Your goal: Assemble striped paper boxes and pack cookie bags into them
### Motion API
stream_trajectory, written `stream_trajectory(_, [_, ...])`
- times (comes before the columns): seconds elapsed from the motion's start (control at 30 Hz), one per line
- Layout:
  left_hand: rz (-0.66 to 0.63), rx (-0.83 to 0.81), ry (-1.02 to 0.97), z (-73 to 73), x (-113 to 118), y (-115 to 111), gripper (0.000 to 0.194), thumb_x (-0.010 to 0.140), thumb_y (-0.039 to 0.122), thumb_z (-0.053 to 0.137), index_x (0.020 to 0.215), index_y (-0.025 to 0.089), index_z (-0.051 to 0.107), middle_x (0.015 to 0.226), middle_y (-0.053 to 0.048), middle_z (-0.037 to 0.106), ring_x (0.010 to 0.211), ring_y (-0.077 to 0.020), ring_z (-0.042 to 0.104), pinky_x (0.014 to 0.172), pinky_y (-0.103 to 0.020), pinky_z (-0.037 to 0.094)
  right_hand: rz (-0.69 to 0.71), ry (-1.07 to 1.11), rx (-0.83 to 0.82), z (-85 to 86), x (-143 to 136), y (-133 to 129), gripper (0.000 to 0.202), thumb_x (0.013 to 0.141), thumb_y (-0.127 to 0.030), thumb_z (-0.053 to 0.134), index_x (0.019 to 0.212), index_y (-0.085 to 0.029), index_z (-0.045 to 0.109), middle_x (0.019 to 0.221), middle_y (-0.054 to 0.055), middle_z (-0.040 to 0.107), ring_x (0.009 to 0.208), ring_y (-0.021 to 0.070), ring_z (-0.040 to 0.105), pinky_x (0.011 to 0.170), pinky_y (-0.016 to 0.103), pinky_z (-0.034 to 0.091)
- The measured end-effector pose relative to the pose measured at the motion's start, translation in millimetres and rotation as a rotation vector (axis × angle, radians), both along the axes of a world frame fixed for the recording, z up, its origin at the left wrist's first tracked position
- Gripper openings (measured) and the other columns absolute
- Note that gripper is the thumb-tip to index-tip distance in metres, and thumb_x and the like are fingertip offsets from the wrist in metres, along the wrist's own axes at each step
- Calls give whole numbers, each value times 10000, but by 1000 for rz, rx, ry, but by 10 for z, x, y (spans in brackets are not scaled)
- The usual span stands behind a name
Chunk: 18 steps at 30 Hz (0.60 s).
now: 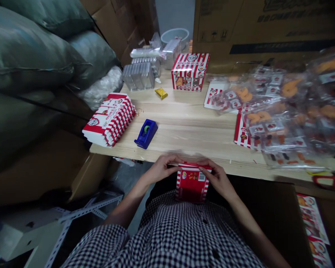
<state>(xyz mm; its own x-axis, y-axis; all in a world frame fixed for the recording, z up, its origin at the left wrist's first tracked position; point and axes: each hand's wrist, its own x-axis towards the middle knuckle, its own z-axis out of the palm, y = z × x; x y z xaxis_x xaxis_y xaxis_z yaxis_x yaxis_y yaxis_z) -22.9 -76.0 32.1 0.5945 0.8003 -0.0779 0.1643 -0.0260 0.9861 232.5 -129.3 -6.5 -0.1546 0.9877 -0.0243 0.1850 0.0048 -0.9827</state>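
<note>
Left hand (159, 169) and right hand (218, 178) pinch one red striped box (191, 183) at its top corners, below the counter (184, 126) edge. One tape dispenser (146, 133), one assembled box (190, 71) and one flat-box stack (110, 118) rest on the counter.

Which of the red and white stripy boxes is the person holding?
The red-and-white box at the table's near edge, gripped by the left hand and right hand. The standing box and flat stack lie untouched.
</note>
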Motion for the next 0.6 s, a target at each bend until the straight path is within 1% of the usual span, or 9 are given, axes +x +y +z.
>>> stream_trajectory(0.07, [-2,50,27,0,-4,-11,220,882,274,682,1071,174,735,1178,-115,731,1097,-227,689,965,-360,530,0,-24,30,25,-7,-9,174,943,-372,618,1037,-250,700,1064,61,705,1045,235,646,935,369,497])
stream_trajectory(0.13, [8,59,42,-15,-9,-10,209,887,275,675,1059,177,740,1160,-112,740,1079,-225,696,954,-363,535,24,-80,90,69,-23,-3,184,948,-350,615,1081,-262,707,1121,67,694,1098,240,633,973,388,488])
stream_trajectory(0.23, [18,30,34,-69,0,6,197,875,289,691,1024,172,745,1156,-116,742,1077,-228,698,955,-372,535,131,-170,175,122,-56,47,255,959,-322,605,1194,-298,699,1252,73,655,1197,245,595,1042,429,461])
stream_trajectory(0.3, [23,2,9,-128,14,16,183,861,291,706,990,170,750,1157,-117,742,1092,-231,694,960,-378,533,191,-188,202,112,-68,98,289,974,-308,579,1242,-327,685,1282,65,653,1213,241,595,1056,450,461])
stream_trajectory(0.4, [53,-58,-34,-234,16,18,159,853,288,711,950,170,752,1149,-115,745,1087,-230,697,958,-382,534,222,-149,181,28,-40,161,292,983,-306,561,1245,-340,685,1265,56,682,1212,235,610,1060,474,470])
stream_trajectory(0.47, [89,-82,-39,-292,-9,7,155,855,288,706,944,169,753,1134,-115,750,1084,-229,699,968,-386,528,201,-99,130,-42,15,173,265,968,-329,587,1202,-326,711,1245,57,698,1202,236,623,1060,484,475])
stream_trajectory(0.53, [132,-94,-29,-319,-43,-16,156,859,291,702,934,165,754,1123,-119,753,1089,-231,696,981,-388,520,137,-51,77,-91,77,150,251,943,-359,623,1162,-307,732,1256,63,695,1215,242,618,1068,487,472])
stream_trajectory(0.6, [169,-114,-30,-315,-60,-50,159,861,299,698,913,159,752,1125,-124,752,1091,-235,696,984,-392,519,56,-6,27,-98,118,99,260,925,-382,644,1153,-298,738,1268,67,692,1219,248,619,1064,481,479])
